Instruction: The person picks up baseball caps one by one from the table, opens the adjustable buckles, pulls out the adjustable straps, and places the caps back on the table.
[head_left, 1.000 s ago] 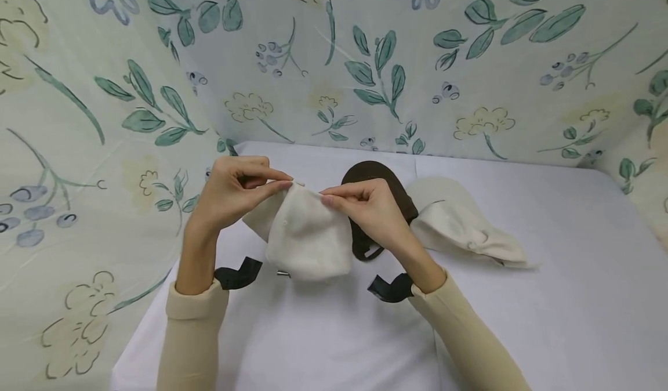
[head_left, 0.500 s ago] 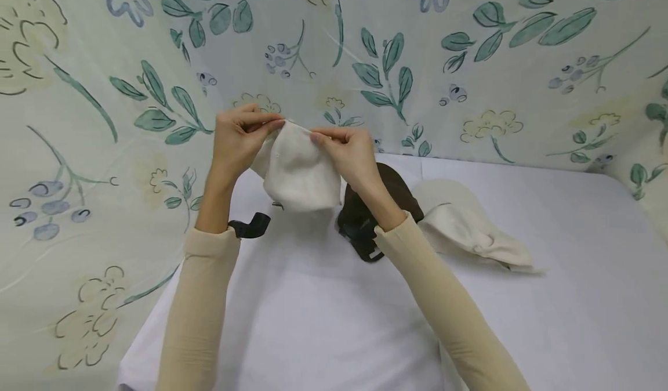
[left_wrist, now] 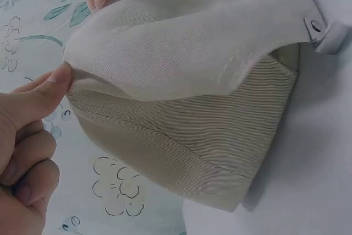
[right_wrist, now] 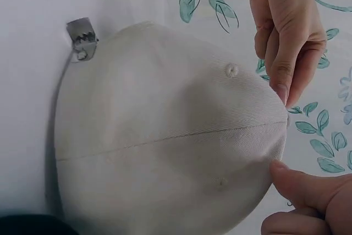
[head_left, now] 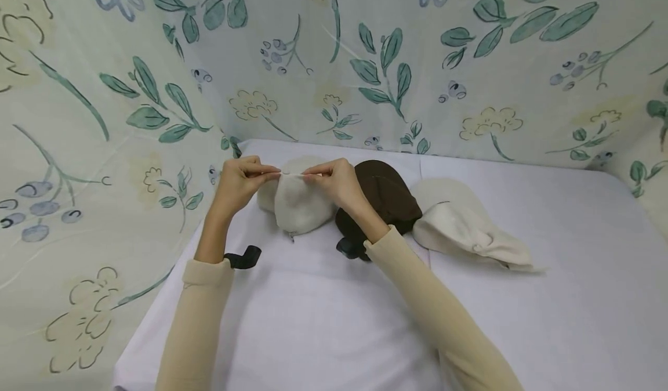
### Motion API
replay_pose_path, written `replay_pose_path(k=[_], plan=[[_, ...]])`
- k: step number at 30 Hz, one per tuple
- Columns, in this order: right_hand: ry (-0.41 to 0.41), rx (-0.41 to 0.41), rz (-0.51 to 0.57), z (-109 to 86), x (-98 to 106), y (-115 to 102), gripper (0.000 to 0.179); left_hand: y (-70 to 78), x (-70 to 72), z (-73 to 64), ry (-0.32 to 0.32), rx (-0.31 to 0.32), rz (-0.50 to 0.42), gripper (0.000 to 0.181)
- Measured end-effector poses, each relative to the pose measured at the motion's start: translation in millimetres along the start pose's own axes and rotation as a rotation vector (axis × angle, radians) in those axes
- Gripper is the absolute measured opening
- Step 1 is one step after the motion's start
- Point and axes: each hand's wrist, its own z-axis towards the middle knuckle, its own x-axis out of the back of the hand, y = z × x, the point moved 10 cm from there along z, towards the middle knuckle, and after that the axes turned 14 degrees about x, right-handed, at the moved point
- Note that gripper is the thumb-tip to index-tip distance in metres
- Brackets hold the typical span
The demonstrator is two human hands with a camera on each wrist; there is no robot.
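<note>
An off-white baseball cap (head_left: 302, 211) stands at the far left of the table, its crown pulled up between both hands. My left hand (head_left: 235, 187) pinches the crown's top at the left, and my right hand (head_left: 341, 187) pinches it a short way to the right. In the left wrist view the cap's fabric (left_wrist: 165, 42) folds over its open underside. A metal strap clasp (right_wrist: 83, 38) shows at the cap's lower edge in the right wrist view. Whether the cap's lower edge fully rests on the cloth I cannot tell.
A dark brown cap (head_left: 386, 191) lies just right of the held cap, partly behind the right wrist. Beyond it lies another off-white cap (head_left: 464, 225), crumpled. White cloth (head_left: 334, 321) covers the table; a floral curtain (head_left: 313, 49) hangs behind and at the left.
Both hands raised the off-white cap and moved it away from me, then lowered it toward the back of the table, left of the brown cap. The other two caps stayed put.
</note>
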Motion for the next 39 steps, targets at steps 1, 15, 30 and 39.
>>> replay_pose_path(k=[1, 15, 30, 39], plan=[[0.004, -0.001, -0.002, -1.9, -2, 1, 0.014, -3.8, -0.5, -2.3, -0.007, 0.005, -0.011, 0.008], [0.015, -0.038, 0.047, -14.9, -13, 13, 0.014, -21.7, -8.0, -15.3, -0.039, 0.058, -0.051, 0.010], [0.005, 0.013, 0.090, -28.4, 2, 3, 0.016, -17.4, -8.2, -23.5, -0.079, 0.095, -0.138, 0.017], [-0.008, 0.064, 0.121, -45.8, 38, -10, 0.024, 14.9, -22.0, -22.6, -0.104, 0.009, -0.251, 0.017]])
